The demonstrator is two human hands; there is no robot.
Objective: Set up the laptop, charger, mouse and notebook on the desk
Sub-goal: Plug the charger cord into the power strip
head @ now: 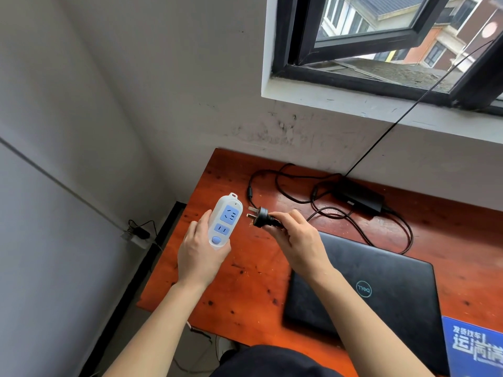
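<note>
Grey walls meet in a corner to our left, and a dark-framed window stands ajar above a worn, reddish-brown desk pushed against the wall.

Our left hand grips a power strip from behind, thumb along its left side, and holds it above the desk's left edge. The strip is white and rounded, with two pale blue socket faces and a round blue button at the near end.

Our right hand pinches the charger's plug with curled fingers. The plug is black, with brass-coloured pins aimed at the strip. They are just beside it, not touching.

From the plug a black cord runs back in loose loops across the desk to the charger brick. The brick is a flat black block lying at the rear of the desk, near the wall under the sill.

The laptop lies flat on the near right part of the desk with its lid shut. It is matte black with a round silver logo on top. Our right forearm passes over its left corner.

At the frame's lower right, a blue notebook with white printed characters overlaps the laptop's near right corner.

A thin black wire slants from the window down behind the desk. Low on the left wall, a socket has a dark plug in it.
</note>
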